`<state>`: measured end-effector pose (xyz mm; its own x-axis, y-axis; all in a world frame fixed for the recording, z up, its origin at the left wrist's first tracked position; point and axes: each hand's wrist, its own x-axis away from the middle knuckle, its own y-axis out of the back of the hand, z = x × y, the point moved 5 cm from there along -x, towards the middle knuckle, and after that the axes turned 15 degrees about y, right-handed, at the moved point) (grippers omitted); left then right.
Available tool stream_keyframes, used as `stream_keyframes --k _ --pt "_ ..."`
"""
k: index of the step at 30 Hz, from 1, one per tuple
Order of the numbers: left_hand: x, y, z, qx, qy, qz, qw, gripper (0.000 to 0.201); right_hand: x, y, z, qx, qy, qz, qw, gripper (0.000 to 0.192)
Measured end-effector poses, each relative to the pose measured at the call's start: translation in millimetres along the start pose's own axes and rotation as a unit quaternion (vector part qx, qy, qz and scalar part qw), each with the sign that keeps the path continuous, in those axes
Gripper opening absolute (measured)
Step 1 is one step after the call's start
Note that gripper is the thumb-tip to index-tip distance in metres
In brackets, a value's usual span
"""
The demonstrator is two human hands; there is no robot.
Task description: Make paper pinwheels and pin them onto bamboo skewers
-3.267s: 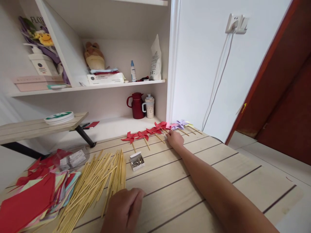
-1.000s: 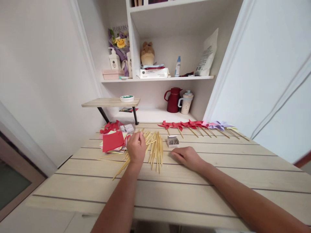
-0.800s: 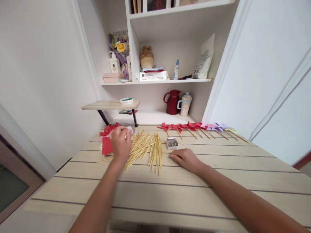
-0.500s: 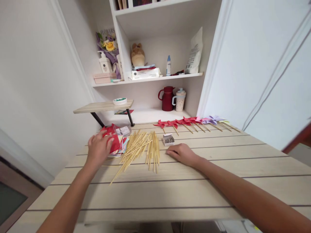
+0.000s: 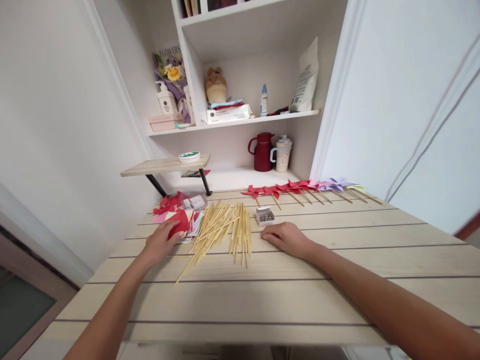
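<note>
My left hand [image 5: 162, 242] lies at the near left side of a stack of coloured paper pieces [image 5: 195, 225]. Its fingers and thumb are apart and touch the red paper [image 5: 181, 220] on top. Crumpled-looking red paper shapes [image 5: 170, 201] sit just behind the stack. My right hand [image 5: 287, 239] rests on the table with its fingers curled together; whatever they may hold is hidden. Just beyond it stands a small open box [image 5: 265, 217] of tiny metal pieces. Between the hands lie thin wooden sticks [image 5: 215, 227], one bunch spread loosely and another [image 5: 242, 230] more parallel.
Paper pinwheels [image 5: 296, 187] on sticks, red, pink, lilac and yellow, lie in a row along the back. A clear plastic box [image 5: 195, 202] sits by the small raised shelf [image 5: 165, 166]. A red jug [image 5: 263, 152] and a lidded cup [image 5: 283, 154] stand behind.
My left hand has come down and back a little, onto the near side of the paper stack, uncovering more of the pieces. My right hand stays beside the small box. The view has shifted slightly.
</note>
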<state>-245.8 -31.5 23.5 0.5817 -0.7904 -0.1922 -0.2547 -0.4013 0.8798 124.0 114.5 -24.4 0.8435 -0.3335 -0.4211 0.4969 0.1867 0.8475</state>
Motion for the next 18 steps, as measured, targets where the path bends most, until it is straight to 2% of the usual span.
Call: stream_keyframes --k 3,7,11,18 --pt "-2 -3.9 -3 -0.025 0.007 0.028 0.999 0.048 0 0 0 0.002 -0.006 0.006 1.0 0.03" --pt "-4 -3.4 -8 -0.066 0.048 0.004 0.997 0.048 -1 -1 -2 0.002 -0.011 0.009 1.0 0.026" --pt "-4 -4.6 -15 -0.1 0.069 0.009 0.993 0.051 -1 -3 -4 0.006 -0.013 0.015 1.0 0.025" --pt "-7 -2.7 -12 -0.079 0.063 0.022 0.995 0.053 -2 -2 -3 0.008 -0.011 0.007 1.0 0.025"
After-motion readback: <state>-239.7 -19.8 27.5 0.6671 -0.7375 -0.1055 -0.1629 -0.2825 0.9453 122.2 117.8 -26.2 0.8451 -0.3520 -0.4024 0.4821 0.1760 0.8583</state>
